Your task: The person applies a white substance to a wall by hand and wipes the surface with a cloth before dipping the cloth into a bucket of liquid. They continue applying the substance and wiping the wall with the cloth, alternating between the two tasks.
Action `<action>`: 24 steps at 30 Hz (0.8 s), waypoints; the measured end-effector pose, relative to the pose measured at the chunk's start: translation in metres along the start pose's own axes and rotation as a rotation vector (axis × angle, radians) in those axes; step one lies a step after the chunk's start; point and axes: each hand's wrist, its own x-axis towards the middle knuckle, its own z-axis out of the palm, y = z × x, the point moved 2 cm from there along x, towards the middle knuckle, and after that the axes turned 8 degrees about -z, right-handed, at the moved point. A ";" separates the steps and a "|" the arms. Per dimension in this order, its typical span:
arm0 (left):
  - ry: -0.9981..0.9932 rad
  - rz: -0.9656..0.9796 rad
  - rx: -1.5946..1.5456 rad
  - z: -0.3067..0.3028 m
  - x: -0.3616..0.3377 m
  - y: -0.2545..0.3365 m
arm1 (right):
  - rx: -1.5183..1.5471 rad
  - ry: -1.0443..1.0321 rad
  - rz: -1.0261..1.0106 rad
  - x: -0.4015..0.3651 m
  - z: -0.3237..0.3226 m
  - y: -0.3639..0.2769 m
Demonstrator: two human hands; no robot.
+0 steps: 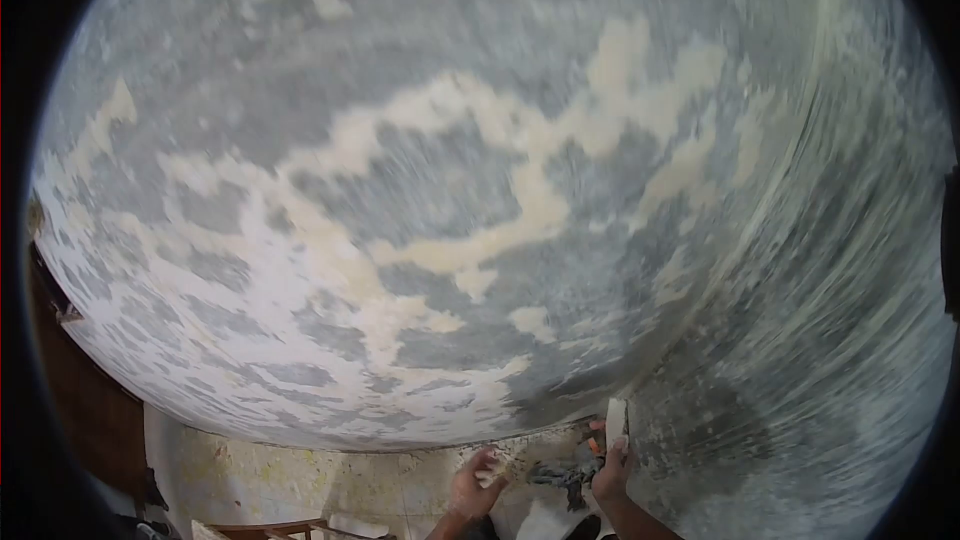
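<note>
My right hand is closed around a pale, flat, narrow piece, held upright close to the corner at the bottom of the wall; its exact kind I cannot make out. Left of it, my left hand is raised in front of the wall's foot, fingers bent and apart, with nothing visible in it. Before me rises a large grey wall with cream and white patches where its surface differs. It meets a streaked grey-green side wall at the right.
On the floor, which has yellowish stains, a dark grey heap lies between my hands, with something orange beside it. A wooden frame stands at the bottom left. A dark brown panel borders the wall's left end.
</note>
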 end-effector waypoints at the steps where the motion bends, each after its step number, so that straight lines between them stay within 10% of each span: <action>1: 0.229 0.126 0.215 -0.019 -0.008 0.044 | -0.121 -0.058 -0.083 0.003 -0.004 -0.021; 3: 0.450 0.319 0.235 -0.047 -0.016 0.119 | 0.217 -0.026 0.145 0.011 -0.013 -0.083; 11: 0.567 0.691 0.451 -0.106 -0.025 0.335 | 0.010 0.296 0.281 -0.004 -0.081 -0.143; 19: 0.918 0.653 0.543 -0.150 0.017 0.394 | 0.033 0.308 0.098 -0.013 -0.099 -0.251; 24: 0.610 0.581 0.633 -0.099 0.013 0.374 | 0.014 0.407 0.109 -0.018 -0.103 -0.301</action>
